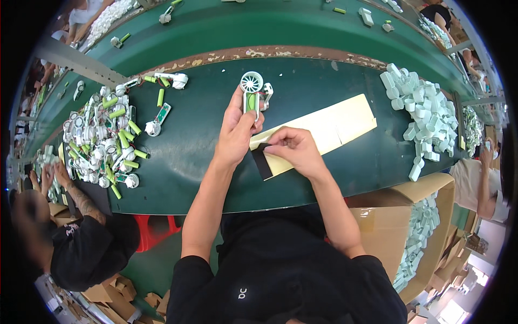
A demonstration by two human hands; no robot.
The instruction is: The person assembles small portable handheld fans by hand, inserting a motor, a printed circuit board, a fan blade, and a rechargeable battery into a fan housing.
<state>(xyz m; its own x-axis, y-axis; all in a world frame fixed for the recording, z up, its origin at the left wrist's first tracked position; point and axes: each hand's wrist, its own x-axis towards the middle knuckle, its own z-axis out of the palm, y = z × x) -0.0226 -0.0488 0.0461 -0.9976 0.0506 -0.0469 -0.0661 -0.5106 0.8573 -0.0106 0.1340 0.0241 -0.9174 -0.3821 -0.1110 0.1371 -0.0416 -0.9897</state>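
Observation:
My left hand (238, 127) is closed around a small white handheld fan (251, 82), its round blade end pointing away from me. A green battery cell (251, 101) sits in the fan's handle, and a white part hangs at the handle's right side. Just right of it, my right hand (295, 151) pinches at the edge of a black strip (262, 164). That strip lies across the near left end of a pale yellow sheet (334, 127), which rests slantwise on the green table. My fingertips hide whether a piece has come loose.
A heap of fan insides with green cells (102, 140) lies on the left. Pale plastic shells (423, 105) are piled at the right, above an open cardboard box (372, 227) of more shells. A green conveyor belt (259, 27) runs beyond the table. Another person sits at the left.

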